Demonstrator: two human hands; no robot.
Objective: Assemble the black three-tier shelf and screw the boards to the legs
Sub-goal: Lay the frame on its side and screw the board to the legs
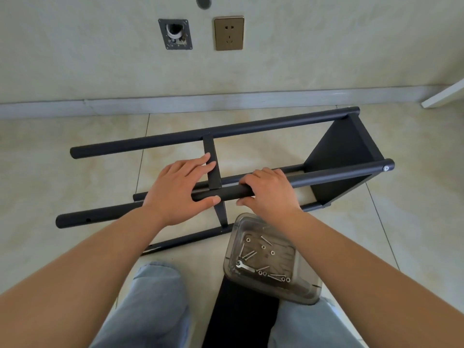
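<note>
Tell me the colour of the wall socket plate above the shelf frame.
The rectangular wall socket plate is a brushed bronze-gold, seen best in the head view.

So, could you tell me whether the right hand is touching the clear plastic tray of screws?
Apart. In the head view the right hand grips the near upper leg of the shelf, and bare floor shows between its thumb and the tray rim below.
</note>
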